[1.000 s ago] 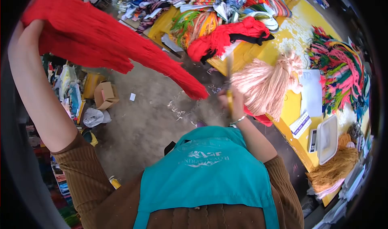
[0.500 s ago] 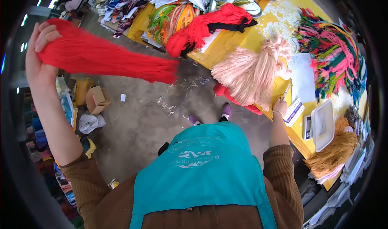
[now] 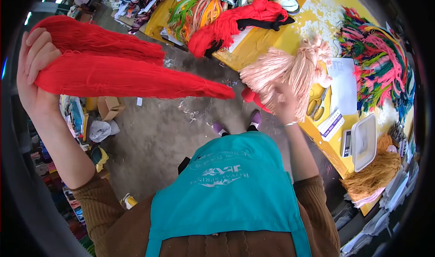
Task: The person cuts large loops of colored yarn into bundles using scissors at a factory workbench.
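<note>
My left hand is raised at the left with its fingers wrapped round a bundle of red yarn, whose strands stretch out to the right in two lengths. My right hand is blurred and lies in front of the pale pink yarn near the table edge; its fingers are smeared by motion. Scissors rest on the yellow table, right of that hand. More red yarn shows below the pink bundle.
Another red bundle and multicoloured skeins lie on the table. A paper sheet, a white tray, a scale and brown yarn are at the right. A cardboard box stands on the floor.
The red yarn in my left hand has swung out and spread into two lengths. My right hand has let go of the scissors and moved left, away from them.
</note>
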The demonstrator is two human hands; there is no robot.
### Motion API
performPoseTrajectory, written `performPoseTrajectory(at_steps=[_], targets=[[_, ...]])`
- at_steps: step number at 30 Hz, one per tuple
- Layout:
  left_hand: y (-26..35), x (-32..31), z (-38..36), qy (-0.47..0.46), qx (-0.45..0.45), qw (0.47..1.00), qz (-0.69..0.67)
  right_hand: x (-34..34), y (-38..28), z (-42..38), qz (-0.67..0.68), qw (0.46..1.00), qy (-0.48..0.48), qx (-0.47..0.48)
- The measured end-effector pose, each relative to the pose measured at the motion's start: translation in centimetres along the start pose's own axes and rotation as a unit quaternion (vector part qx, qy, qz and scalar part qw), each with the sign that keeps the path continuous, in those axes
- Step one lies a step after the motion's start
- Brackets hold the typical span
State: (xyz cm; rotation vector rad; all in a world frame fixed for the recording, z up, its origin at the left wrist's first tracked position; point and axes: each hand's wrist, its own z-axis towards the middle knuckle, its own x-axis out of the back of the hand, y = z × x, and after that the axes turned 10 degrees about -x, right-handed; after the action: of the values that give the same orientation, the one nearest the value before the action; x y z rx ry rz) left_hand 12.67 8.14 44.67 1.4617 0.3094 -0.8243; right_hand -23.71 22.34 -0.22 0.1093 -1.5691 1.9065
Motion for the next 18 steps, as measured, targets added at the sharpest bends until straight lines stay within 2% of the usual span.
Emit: performPoseTrajectory(at_steps=[1, 2, 4, 5, 7, 10, 11, 12, 13, 15, 16, 18], targets=[[0.1, 0.0, -0.2, 0.001, 0.000, 1.000, 0.000, -0.8, -6.0, 1.1, 0.039, 0.994, -0.074, 0.071], [0.3, 0.0, -0.5, -0.001, 0.003, 1.000, 0.012, -2.8, -9.1, 1.6, 0.041, 0.983, -0.129, 0.125], [0.8, 0.0, -1.0, -0.001, 0.003, 1.000, 0.025, -5.5, -13.2, 2.2, 0.068, 0.960, -0.176, 0.206], [1.0, 0.0, -1.2, -0.013, 0.014, 0.999, 0.032, -6.4, -12.6, 1.8, 0.071, 0.959, -0.179, 0.207], [1.8, 0.4, -1.8, -0.024, 0.019, 0.999, 0.040, -9.8, -9.8, -0.1, -0.011, 0.932, -0.285, 0.222], [3.7, 2.0, -3.0, -0.047, -0.007, 0.997, 0.058, -9.6, -2.4, -5.3, -0.095, 0.922, -0.357, 0.120], [4.1, 2.6, -3.5, -0.052, -0.009, 0.997, 0.058, -8.7, 0.2, -7.2, -0.153, 0.878, -0.453, 0.040], [4.5, 3.2, -4.1, -0.057, -0.013, 0.997, 0.058, -9.0, 4.3, -9.6, -0.261, 0.816, -0.515, 0.016], [4.1, 3.3, -4.6, -0.049, -0.011, 0.998, 0.034, -8.3, 5.2, -9.5, -0.357, 0.650, -0.669, -0.058], [3.1, 4.1, -5.3, -0.064, -0.013, 0.998, 0.024, -9.3, 10.5, -12.3, -0.409, 0.595, -0.691, -0.027], [2.3, 4.3, -5.7, -0.064, -0.007, 0.998, -0.005, -9.8, 7.6, -10.4, -0.409, 0.595, -0.691, -0.019], [0.7, 4.8, -6.2, -0.084, 0.023, 0.996, -0.019, -10.8, -0.7, -5.3, -0.356, 0.752, -0.554, -0.026]])
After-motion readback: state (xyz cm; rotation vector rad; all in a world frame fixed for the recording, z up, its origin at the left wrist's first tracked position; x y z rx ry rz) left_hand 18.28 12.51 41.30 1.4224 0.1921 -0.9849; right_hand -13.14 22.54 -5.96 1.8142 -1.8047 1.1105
